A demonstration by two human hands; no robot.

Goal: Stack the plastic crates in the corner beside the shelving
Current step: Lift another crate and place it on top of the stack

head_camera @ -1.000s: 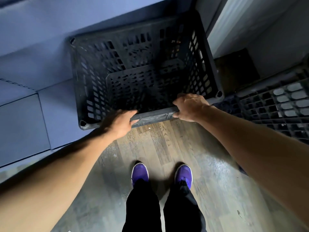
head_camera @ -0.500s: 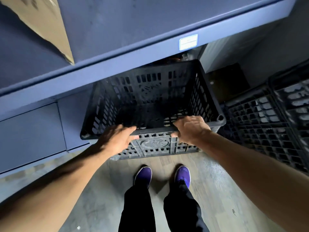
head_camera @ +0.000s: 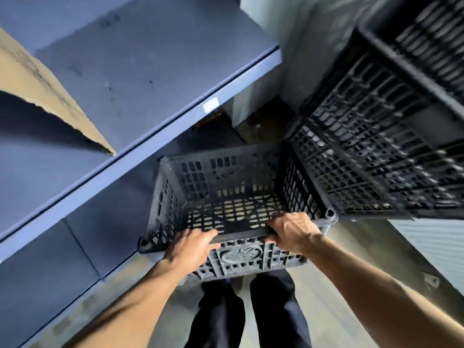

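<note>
Both hands are on 1 black plastic crate [head_camera: 226, 197], open side up, held by its near long rim. My left hand [head_camera: 190, 249] grips the rim left of centre, fingers over the top edge and thumb on the outer face. My right hand [head_camera: 292, 234] is curled tight round the rim near the right corner, fingertips inside.

The crate hangs in front of my legs and looks clear of the floor [head_camera: 351, 285]. It sits just beside the blue shelving [head_camera: 150, 71] on its left, and its right wall is close against, maybe touching, the stack of crates [head_camera: 376, 146] in the corner. A piece of cardboard [head_camera: 37, 84] lies on the shelf.

Handling, my guess:
- Empty, lattice walls, so light.
- Stiff moulded plastic, won't sag.
- Not fragile.
- Rim is thick and gives a firm hold.
- Holding 1 side only lets the far end tip down. Taking 2 opposite short sides would suit the lift onto the stack better.
</note>
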